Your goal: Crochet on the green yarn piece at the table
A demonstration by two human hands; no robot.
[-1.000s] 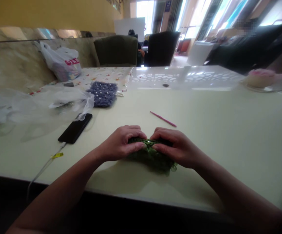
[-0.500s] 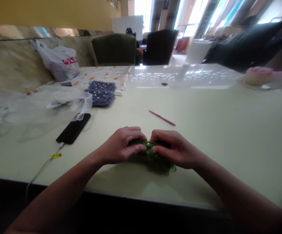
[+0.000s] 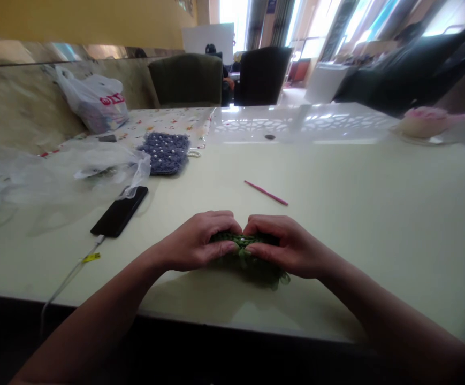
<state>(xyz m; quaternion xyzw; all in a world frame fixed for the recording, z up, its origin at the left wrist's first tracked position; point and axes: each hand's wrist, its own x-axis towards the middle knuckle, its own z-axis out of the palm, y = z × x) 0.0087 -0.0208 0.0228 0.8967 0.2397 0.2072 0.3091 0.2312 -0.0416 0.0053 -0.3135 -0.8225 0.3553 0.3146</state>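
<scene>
My left hand [image 3: 198, 240] and my right hand [image 3: 282, 246] rest on the pale table and meet at their fingertips. Both hold a dark green crocheted piece [image 3: 256, 267] between them, pinching its top edge. Most of that piece is hidden under my fingers, and a ruffled corner shows below my right hand. A thin pink crochet hook [image 3: 266, 193] lies on the table beyond my hands, touching neither.
A black phone [image 3: 119, 212] with a white cable [image 3: 68, 279] lies to the left. Beyond it are clear plastic sheeting [image 3: 96, 172], a purple beaded crocheted piece [image 3: 164, 154], and a white plastic bag [image 3: 91, 101]. A pink-topped round object [image 3: 424, 122] stands far right. Armchairs stand beyond the table.
My fingers have drawn closer together over the green piece, covering more of its top edge. The whole scene sits slightly higher in view, with the table objects shifted up and left.
</scene>
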